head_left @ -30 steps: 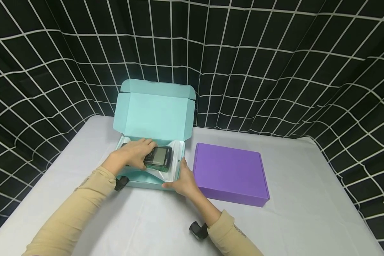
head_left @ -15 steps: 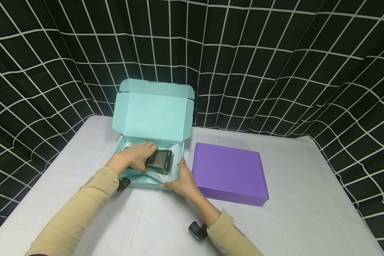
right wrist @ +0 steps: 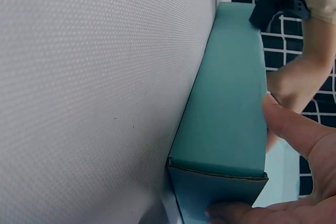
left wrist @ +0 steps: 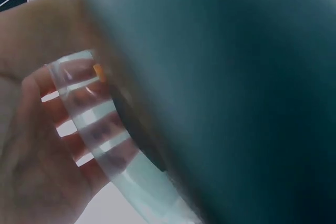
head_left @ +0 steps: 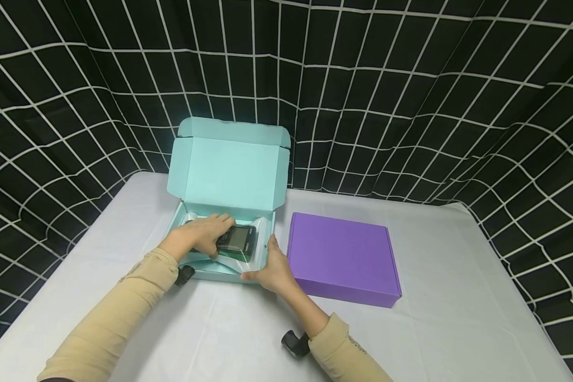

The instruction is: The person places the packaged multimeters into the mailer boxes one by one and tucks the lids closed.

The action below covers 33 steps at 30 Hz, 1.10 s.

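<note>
In the head view a turquoise cardboard box lies with its lid raised at the back. Inside is a dark handheld device with a grey screen and a green lower edge, in a clear plastic bag. My left hand reaches over the box's left side and grips the device from above, covering its left part. At the front right corner of the box my right hand holds the walls, thumb on the front edge and fingers along the side. The right wrist view shows its thumb on the rim.
A closed purple box lies just right of the turquoise one, close to my right hand. Both rest on a white-covered table. A black curtain with white grid lines surrounds the back and sides.
The device in my left hand has sunk slightly lower into the turquoise box. My right hand keeps its hold on the corner, and the purple box stays put.
</note>
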Each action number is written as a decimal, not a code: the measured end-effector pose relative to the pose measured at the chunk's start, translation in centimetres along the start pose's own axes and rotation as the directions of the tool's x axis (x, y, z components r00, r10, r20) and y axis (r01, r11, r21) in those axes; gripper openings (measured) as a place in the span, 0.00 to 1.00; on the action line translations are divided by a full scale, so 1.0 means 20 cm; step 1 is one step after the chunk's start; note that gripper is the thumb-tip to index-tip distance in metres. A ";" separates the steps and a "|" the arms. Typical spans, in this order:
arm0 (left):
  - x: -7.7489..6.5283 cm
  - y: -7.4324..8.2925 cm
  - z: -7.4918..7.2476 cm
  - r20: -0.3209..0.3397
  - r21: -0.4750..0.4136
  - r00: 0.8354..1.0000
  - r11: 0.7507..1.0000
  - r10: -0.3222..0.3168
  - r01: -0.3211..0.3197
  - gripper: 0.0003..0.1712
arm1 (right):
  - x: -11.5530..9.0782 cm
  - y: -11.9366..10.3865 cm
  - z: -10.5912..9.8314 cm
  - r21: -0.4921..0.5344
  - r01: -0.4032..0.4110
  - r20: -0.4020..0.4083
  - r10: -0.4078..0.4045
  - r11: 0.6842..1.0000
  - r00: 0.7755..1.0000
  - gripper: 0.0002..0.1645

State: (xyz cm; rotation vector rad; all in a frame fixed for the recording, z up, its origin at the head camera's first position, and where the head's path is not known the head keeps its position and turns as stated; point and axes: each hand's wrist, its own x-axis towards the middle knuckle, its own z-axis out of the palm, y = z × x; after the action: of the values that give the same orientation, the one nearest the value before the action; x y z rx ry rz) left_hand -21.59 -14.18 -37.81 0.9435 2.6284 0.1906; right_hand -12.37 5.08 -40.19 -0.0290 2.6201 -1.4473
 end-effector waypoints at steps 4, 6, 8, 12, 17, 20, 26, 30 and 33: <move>0.01 0.00 0.00 0.025 -0.017 0.999 0.999 -0.028 0.028 0.42 | 0.00 0.00 0.00 0.002 0.001 -0.001 -0.001 1.000 1.000 0.70; 0.01 0.01 0.00 0.039 -0.012 0.998 0.999 -0.048 0.048 0.41 | 0.00 0.00 0.00 -0.001 0.001 -0.001 -0.001 1.000 1.000 0.70; 0.01 0.03 0.01 0.047 0.014 0.997 0.998 -0.065 0.065 0.41 | 0.00 0.00 0.00 -0.008 0.003 0.000 -0.004 1.000 1.000 0.69; 0.00 0.08 0.04 0.061 0.091 0.993 0.991 -0.099 0.093 0.42 | 0.00 0.00 0.00 -0.016 0.010 -0.002 -0.010 1.000 1.000 0.69; -0.01 0.12 0.06 0.090 0.122 0.988 0.986 -0.128 0.117 0.46 | 0.00 0.00 0.00 -0.006 0.014 -0.006 -0.014 1.000 1.000 0.69; -0.01 0.13 0.05 0.108 0.121 0.984 0.984 -0.143 0.130 0.48 | 0.00 0.01 0.01 -0.004 0.016 -0.008 -0.016 1.000 1.000 0.69; -0.03 0.12 0.05 0.128 0.102 0.977 0.982 -0.171 0.159 0.49 | 0.00 0.00 0.02 0.000 0.023 0.001 -0.023 1.000 1.000 0.69; -0.03 0.09 0.06 0.117 0.075 0.982 0.988 -0.146 0.138 0.51 | 0.01 0.00 0.02 0.015 0.026 -0.008 -0.026 1.000 1.000 0.69; -0.02 0.04 0.07 0.094 -0.010 0.989 0.994 -0.112 0.113 0.55 | 0.01 0.00 0.01 0.024 0.026 -0.011 -0.026 0.999 1.000 0.69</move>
State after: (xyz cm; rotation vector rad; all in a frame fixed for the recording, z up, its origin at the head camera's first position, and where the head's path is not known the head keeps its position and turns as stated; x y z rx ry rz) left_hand -20.19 -13.78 -38.80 0.7775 2.5816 0.1351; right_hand -12.44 4.89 -40.43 -0.0534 2.6203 -1.4909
